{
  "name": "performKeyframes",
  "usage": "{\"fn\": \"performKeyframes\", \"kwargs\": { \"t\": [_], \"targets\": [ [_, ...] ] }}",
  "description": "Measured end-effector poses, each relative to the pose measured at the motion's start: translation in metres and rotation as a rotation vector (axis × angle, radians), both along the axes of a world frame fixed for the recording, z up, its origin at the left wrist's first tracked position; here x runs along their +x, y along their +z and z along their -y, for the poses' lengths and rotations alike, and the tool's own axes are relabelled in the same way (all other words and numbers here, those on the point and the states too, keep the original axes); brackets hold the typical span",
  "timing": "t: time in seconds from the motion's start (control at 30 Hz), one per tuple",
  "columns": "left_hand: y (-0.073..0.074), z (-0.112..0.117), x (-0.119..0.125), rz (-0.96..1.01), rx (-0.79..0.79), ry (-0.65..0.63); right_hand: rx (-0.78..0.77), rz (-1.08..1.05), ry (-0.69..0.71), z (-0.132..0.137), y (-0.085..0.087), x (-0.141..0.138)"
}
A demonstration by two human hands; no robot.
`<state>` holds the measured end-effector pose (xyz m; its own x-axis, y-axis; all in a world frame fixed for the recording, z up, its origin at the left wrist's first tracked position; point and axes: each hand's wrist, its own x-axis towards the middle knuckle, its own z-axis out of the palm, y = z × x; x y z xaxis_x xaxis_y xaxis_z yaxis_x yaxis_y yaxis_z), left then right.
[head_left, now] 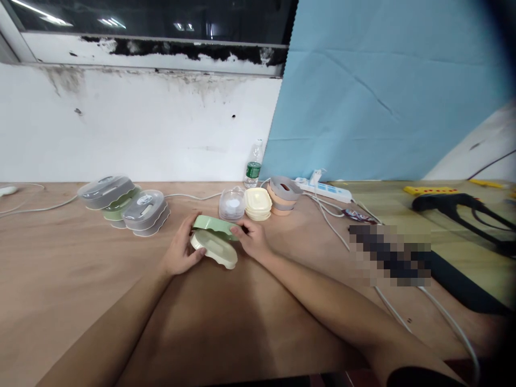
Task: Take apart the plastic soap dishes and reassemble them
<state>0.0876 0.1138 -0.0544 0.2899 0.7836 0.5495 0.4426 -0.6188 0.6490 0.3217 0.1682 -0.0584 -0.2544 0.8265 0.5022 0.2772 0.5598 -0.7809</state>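
Note:
Over the middle of the table, my left hand (180, 248) is closed with its fingers at the left end of a green wavy-edged plastic box piece (215, 224). Its thumb presses on a cream oval tray (215, 247) tilted below the green piece. My right hand (253, 239) pinches the green piece's right end between thumb and fingers. Just beyond the hands are a stack of clear plastic lids (233, 205), a stack of cream square dishes (258, 203) and stacked grey and peach box pieces (285, 193).
Stacked grey and green boxes with clear lids (147, 208) stand at left. A water bottle (253, 166) stands by the wall. A power strip (326, 191) with white cables lies at back right, near a snack wrapper (358, 216). Farther right is a black frame-like object (455, 207).

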Motion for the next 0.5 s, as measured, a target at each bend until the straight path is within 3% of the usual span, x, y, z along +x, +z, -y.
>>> {"fn": "performKeyframes", "kwargs": {
  "t": [0.13,0.27,0.5],
  "targets": [
    [0.001,-0.001,-0.004,-0.019,0.016,-0.056,0.006,-0.084,-0.043,-0.001,0.001,0.000],
    [0.000,-0.002,-0.010,-0.021,0.073,-0.034,0.030,-0.097,-0.055,0.001,0.001,0.000],
    [0.002,-0.001,-0.006,-0.058,0.060,0.314,0.076,-0.028,0.003,0.007,-0.004,0.000]
  ]
}}
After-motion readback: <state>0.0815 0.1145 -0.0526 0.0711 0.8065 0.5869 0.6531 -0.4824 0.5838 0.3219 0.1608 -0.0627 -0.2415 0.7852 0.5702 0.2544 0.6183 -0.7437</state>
